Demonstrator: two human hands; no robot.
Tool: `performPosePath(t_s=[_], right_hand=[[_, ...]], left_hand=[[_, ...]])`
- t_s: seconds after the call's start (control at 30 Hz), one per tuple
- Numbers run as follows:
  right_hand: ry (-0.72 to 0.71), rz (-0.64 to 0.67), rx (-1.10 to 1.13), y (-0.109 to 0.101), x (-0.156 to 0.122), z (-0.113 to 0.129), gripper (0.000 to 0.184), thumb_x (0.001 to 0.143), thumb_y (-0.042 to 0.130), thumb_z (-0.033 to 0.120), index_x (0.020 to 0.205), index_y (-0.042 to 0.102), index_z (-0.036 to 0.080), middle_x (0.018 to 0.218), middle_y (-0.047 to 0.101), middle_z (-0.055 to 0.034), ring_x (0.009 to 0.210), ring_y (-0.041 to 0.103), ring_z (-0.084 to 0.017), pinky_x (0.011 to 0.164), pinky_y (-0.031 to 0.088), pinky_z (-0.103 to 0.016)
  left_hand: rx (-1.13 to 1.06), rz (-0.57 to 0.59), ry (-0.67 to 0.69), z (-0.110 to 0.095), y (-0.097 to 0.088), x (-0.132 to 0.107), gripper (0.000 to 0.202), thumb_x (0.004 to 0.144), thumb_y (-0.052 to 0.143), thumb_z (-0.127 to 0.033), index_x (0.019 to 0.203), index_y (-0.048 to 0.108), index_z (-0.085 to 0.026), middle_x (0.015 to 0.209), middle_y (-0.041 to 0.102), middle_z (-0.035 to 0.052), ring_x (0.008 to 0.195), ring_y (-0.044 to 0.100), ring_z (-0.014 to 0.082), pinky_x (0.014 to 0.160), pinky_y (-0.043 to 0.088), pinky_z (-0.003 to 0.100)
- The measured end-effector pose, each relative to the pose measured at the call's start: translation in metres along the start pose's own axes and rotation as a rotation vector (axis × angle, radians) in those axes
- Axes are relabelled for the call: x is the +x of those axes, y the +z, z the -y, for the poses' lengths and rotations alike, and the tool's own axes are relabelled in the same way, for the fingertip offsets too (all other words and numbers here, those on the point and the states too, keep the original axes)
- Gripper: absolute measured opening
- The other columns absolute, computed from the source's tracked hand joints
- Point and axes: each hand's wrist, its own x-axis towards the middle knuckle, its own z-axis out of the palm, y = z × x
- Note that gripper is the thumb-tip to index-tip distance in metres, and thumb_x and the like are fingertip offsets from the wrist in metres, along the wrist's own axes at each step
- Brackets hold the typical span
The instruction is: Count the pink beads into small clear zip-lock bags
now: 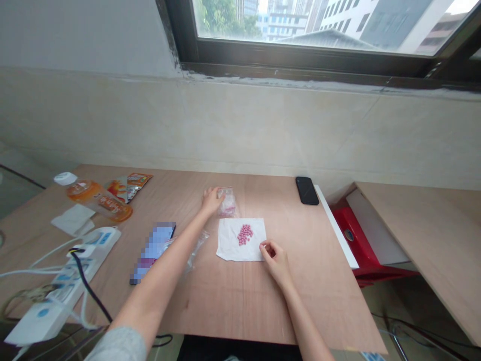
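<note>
Had left hand at plastic baggie pointing lengthwise at wall, couldn't tell grip tbh; had right hand pinched together by tissue.

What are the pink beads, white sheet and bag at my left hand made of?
Pink beads: perhaps plastic, being round and even-coloured; finish unclear.
White sheet: matte, probably tissue, given its uneven edges.
Bag: likely clear, shiny plastic film, since pink shows through.

Daylight in through the window, sky burning out white up top, soft, faint shadows across the desk, edges stretched wide-angle, and blocky pixels over the phone screen
</note>
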Motion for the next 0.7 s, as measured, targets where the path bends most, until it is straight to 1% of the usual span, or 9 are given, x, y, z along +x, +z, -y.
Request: performPosePath(t_s=[0.07, 0.13, 0.2, 0.27, 0.37, 0.43, 0.5, 0.57, 0.7], right_hand=[[0.003, 0.000, 0.000, 0.000, 0.000, 0.000, 0.031, 0.082, 0.051, 0.046, 0.077, 0.061, 0.017, 0.054, 0.048, 0.0030, 0.050, 0.045, -0.012, 0.048, 0.034, -0.023], [0.005, 0.002, 0.002, 0.000, -0.001, 0.000, 0.032, 0.082, 0.050, 0.047, 0.077, 0.061, 0.017, 0.055, 0.048, 0.0027, 0.051, 0.045, -0.013, 0.049, 0.034, -0.023], [0.005, 0.002, 0.008, 0.000, -0.001, 0.000, 0.032, 0.083, 0.050, 0.047, 0.077, 0.061, 0.017, 0.056, 0.049, 0.0022, 0.051, 0.045, -0.013, 0.050, 0.034, -0.023], [0.004, 0.002, 0.011, 0.000, -0.002, 0.000, 0.032, 0.083, 0.050, 0.046, 0.077, 0.061, 0.017, 0.057, 0.050, 0.0019, 0.052, 0.046, -0.013, 0.050, 0.034, -0.023], [0.004, 0.009, 0.011, -0.001, -0.003, 0.001, 0.030, 0.083, 0.050, 0.044, 0.078, 0.061, 0.017, 0.057, 0.050, 0.0019, 0.052, 0.045, -0.013, 0.050, 0.035, -0.023], [0.005, 0.014, 0.011, -0.001, -0.003, 0.001, 0.029, 0.083, 0.051, 0.044, 0.078, 0.061, 0.017, 0.058, 0.050, 0.0017, 0.052, 0.046, -0.013, 0.051, 0.035, -0.023], [0.005, 0.017, 0.014, -0.001, -0.003, 0.002, 0.030, 0.083, 0.050, 0.044, 0.078, 0.061, 0.017, 0.058, 0.051, 0.0015, 0.053, 0.046, -0.013, 0.052, 0.035, -0.023], [0.005, 0.015, 0.020, -0.001, -0.003, 0.002, 0.030, 0.084, 0.050, 0.045, 0.077, 0.061, 0.017, 0.058, 0.051, 0.0012, 0.054, 0.047, -0.014, 0.052, 0.035, -0.023], [0.012, 0.012, 0.025, -0.001, -0.003, 0.004, 0.032, 0.083, 0.050, 0.046, 0.078, 0.061, 0.017, 0.060, 0.053, 0.0005, 0.055, 0.048, -0.014, 0.052, 0.036, -0.024]], left_hand=[[0.063, -0.024, 0.029, -0.001, -0.010, -0.012, 0.049, 0.069, 0.063, -0.027, 0.117, 0.055, -0.018, 0.124, 0.054, 0.0131, 0.120, 0.042, 0.0325, 0.100, 0.029, 0.044], [0.178, -0.067, 0.084, -0.002, -0.026, -0.031, 0.052, 0.075, 0.058, -0.032, 0.125, 0.049, -0.021, 0.128, 0.051, 0.0112, 0.121, 0.042, 0.0306, 0.099, 0.030, 0.043], [0.311, -0.089, 0.142, 0.002, -0.045, -0.058, 0.045, 0.081, 0.052, -0.038, 0.123, 0.050, -0.022, 0.124, 0.055, 0.0094, 0.114, 0.047, 0.0283, 0.096, 0.033, 0.042], [0.429, -0.035, 0.172, 0.008, -0.063, -0.091, 0.039, 0.083, 0.048, -0.041, 0.117, 0.054, -0.023, 0.118, 0.059, 0.0078, 0.108, 0.052, 0.0277, 0.093, 0.035, 0.042], [0.535, -0.002, 0.187, 0.020, -0.081, -0.137, 0.043, 0.083, 0.048, -0.044, 0.119, 0.052, -0.022, 0.119, 0.059, 0.0088, 0.107, 0.052, 0.0273, 0.089, 0.036, 0.040], [0.616, 0.035, 0.223, 0.027, -0.084, -0.159, 0.048, 0.082, 0.049, -0.046, 0.122, 0.051, -0.021, 0.121, 0.058, 0.0104, 0.109, 0.051, 0.0289, 0.091, 0.034, 0.042], [0.680, 0.026, 0.214, 0.031, -0.081, -0.169, 0.052, 0.082, 0.049, -0.048, 0.125, 0.049, -0.019, 0.122, 0.057, 0.0121, 0.110, 0.050, 0.0306, 0.092, 0.033, 0.044], [0.725, 0.001, 0.188, 0.034, -0.075, -0.169, 0.057, 0.081, 0.048, -0.050, 0.127, 0.047, -0.017, 0.121, 0.058, 0.0137, 0.109, 0.050, 0.0317, 0.092, 0.032, 0.045], [0.791, -0.059, 0.153, 0.032, -0.059, -0.160, 0.063, 0.080, 0.048, -0.052, 0.129, 0.046, -0.013, 0.112, 0.061, 0.0166, 0.104, 0.051, 0.0321, 0.089, 0.032, 0.044]])
